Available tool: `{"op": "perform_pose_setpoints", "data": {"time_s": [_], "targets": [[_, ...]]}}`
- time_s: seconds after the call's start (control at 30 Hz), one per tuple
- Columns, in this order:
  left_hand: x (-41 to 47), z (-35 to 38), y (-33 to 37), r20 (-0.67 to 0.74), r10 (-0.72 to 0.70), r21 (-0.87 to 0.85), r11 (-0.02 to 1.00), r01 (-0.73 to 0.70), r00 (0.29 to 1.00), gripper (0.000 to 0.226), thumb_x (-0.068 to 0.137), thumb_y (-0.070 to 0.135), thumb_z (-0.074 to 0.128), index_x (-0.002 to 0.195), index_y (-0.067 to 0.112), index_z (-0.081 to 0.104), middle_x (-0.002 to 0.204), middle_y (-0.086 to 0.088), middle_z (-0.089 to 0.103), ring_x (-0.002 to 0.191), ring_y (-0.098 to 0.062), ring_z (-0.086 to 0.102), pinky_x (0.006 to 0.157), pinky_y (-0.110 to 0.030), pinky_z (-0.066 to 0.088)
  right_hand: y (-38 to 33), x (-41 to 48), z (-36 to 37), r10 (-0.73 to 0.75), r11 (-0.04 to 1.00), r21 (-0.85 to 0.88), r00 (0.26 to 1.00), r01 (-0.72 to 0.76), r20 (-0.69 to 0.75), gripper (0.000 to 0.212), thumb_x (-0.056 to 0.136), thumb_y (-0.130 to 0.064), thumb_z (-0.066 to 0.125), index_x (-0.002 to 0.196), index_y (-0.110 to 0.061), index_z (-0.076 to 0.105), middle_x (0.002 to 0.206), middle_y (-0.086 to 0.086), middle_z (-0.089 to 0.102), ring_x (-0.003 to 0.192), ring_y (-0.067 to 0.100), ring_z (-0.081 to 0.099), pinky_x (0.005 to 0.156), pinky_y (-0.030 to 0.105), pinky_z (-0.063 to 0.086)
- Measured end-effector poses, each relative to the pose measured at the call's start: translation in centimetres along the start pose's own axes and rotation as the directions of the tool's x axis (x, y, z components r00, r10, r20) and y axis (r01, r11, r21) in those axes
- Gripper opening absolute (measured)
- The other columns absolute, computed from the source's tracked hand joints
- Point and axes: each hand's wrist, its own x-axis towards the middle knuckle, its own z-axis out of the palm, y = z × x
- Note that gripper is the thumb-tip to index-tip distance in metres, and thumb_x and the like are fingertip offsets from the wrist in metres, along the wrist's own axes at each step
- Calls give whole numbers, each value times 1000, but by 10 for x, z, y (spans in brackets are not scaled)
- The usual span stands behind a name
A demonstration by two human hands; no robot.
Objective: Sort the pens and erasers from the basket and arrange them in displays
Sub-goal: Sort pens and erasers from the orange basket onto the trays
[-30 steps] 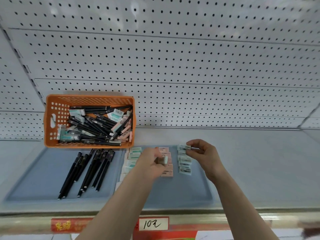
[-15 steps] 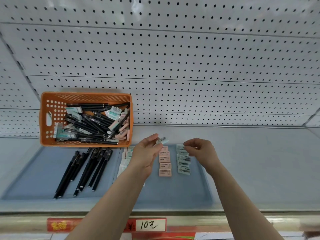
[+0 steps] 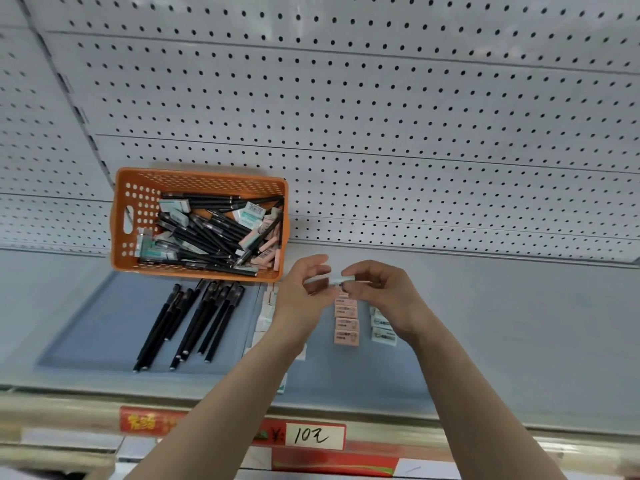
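An orange basket (image 3: 201,175) at the shelf's back left holds several black pens and mixed pink and green-white erasers. In front of it, several black pens (image 3: 194,320) lie side by side on a grey-blue mat (image 3: 100,327). Right of them run short columns of erasers: a pale one (image 3: 265,310) partly under my left arm, a pink one (image 3: 346,327) and a green-white one (image 3: 382,333). My left hand (image 3: 301,299) and my right hand (image 3: 384,299) meet above the pink column. Between their fingertips is one small green-white eraser (image 3: 343,280), pinched from both ends.
A white pegboard wall (image 3: 381,133) rises behind the shelf. The grey shelf surface (image 3: 519,323) stretches to the right of the mat. A price strip with a "10" tag (image 3: 313,436) runs along the front edge.
My left hand lifted an eraser from over the mat and carried it right. My right hand rose to meet it, and now both pinch that eraser. The view shifted slightly.
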Motion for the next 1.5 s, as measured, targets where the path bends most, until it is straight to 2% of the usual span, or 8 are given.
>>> {"op": "perform_pose_setpoints", "data": {"time_s": [0.47,0.53,0.63,0.83,1.0,1.23,1.4,1.5], "targets": [[-9,9,-16,49,45,140,989,-52,998,32,93,3,58,107,31,66,106,9,67,100,-2,62,87,-14,48,8,-33,-28,48,999,4,994,-48,-98,26,84,6,67,106,-9,69,99,9,71,87,18,69,80,26,56],[-11,6,-21,82,119,371,918,-141,990,29,94,6,56,112,27,66,110,11,65,101,0,60,83,-8,44,9,-40,-38,53,996,-62,987,-63,-152,24,83,5,68,100,-11,72,97,9,71,83,17,69,80,27,57],[-13,7,-31,272,156,704,640,-307,949,33,92,8,58,122,22,63,123,3,58,114,-14,55,95,-20,40,14,-54,-55,65,978,-178,973,-106,-220,17,81,1,71,91,-13,74,93,12,71,80,20,69,74,27,58],[-24,21,-44,382,153,807,425,-409,911,31,91,15,59,122,12,63,128,-9,56,118,-30,48,97,-31,33,44,-77,-51,77,830,-527,974,-180,-212,9,75,-15,79,81,-20,74,73,-5,72,64,6,64,65,23,52],[-25,22,-46,353,150,830,406,-383,924,33,94,18,56,127,14,60,131,-8,55,121,-27,45,99,-31,33,52,-73,-43,-85,649,-757,983,-69,-162,10,76,-27,79,82,-26,71,81,-12,58,68,3,59,69,16,44],[-28,12,-36,404,90,814,419,-403,910,39,98,23,51,136,16,53,144,-2,45,130,-20,39,106,-27,28,41,-62,-36,-145,507,-862,985,-4,-90,7,78,-29,76,82,-27,71,82,-9,61,73,8,59,70,28,48],[-22,-39,-15,315,320,773,460,-438,893,33,91,8,58,123,15,64,127,-1,57,117,-19,51,97,-23,36,10,-26,4,-295,543,-828,955,142,-30,9,83,-21,72,88,-27,71,82,-11,66,70,5,60,68,14,42],[-7,-92,-3,178,448,817,429,-385,876,31,89,6,62,118,15,68,121,-1,61,112,-18,54,95,-25,43,-8,8,50,-357,559,-782,932,274,71,19,86,-16,70,103,-23,71,90,-5,68,72,9,62,74,24,52]]}}
